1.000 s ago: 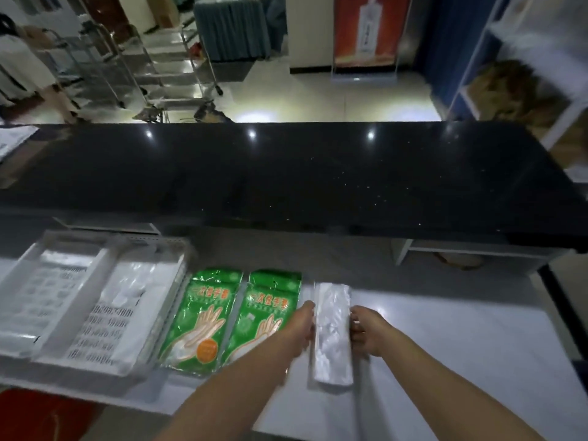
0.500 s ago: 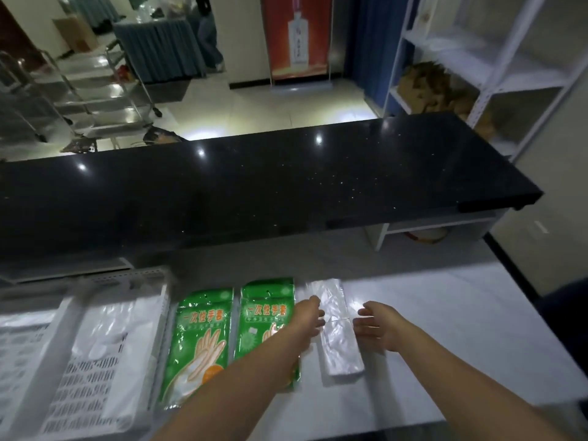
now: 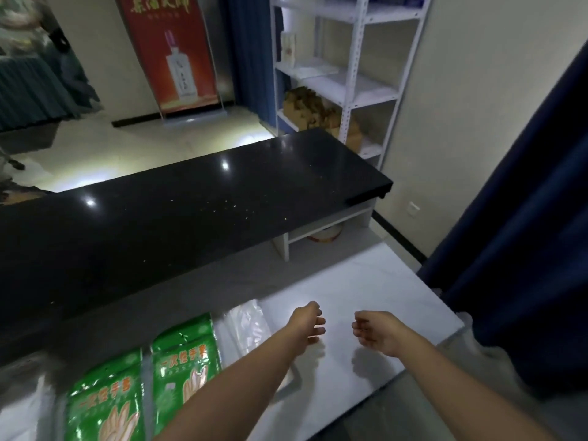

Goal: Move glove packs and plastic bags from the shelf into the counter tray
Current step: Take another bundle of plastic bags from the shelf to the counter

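Observation:
Two green glove packs (image 3: 186, 367) (image 3: 101, 405) lie side by side on the white counter (image 3: 366, 291). A clear pack of plastic bags (image 3: 245, 329) lies just right of them, partly under my left forearm. My left hand (image 3: 307, 323) hovers over the counter to the right of the bag pack, fingers loosely curled, holding nothing. My right hand (image 3: 375, 332) hovers a little further right, also loosely curled and empty. The tray's edge shows as a white blur (image 3: 22, 405) at the lower left.
A black raised countertop (image 3: 191, 218) runs behind the white counter. A white metal shelf (image 3: 350, 78) with brown boxes stands at the back right. A dark blue curtain (image 3: 525, 249) hangs at the right. A red poster stand (image 3: 171, 52) is on the far floor.
My view has swung to the right. Both hands have let go of the plastic bag pack and moved right of it; the pack stays on the counter.

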The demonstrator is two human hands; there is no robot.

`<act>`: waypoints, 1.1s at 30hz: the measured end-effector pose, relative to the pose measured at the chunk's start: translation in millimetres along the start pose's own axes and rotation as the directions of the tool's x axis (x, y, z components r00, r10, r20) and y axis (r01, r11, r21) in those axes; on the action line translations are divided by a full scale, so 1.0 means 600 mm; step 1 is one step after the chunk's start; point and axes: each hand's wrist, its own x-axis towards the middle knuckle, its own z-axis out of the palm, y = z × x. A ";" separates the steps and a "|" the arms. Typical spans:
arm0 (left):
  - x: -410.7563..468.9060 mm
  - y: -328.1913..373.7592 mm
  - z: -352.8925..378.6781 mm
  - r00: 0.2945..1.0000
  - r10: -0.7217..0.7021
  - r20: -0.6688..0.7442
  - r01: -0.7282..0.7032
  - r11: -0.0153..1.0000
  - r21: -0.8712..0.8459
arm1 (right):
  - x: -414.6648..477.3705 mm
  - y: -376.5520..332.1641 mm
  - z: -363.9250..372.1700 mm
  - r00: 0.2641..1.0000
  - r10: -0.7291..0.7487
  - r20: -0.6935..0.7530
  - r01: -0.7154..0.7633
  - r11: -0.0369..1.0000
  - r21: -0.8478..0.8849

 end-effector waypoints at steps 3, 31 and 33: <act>0.013 0.016 0.071 1.000 -0.012 0.028 0.010 0.999 0.048 | 0.006 -0.003 -0.079 0.998 -0.016 -0.057 0.016 1.000 0.000; 0.210 0.232 0.834 0.997 0.029 0.071 -0.042 0.982 0.184 | 0.159 -0.244 -0.816 0.992 -0.082 -0.099 0.106 0.959 0.264; 0.250 0.257 0.854 0.997 0.022 0.076 -0.036 0.983 0.181 | 0.190 -0.273 -0.828 0.992 -0.077 -0.098 0.099 0.964 0.245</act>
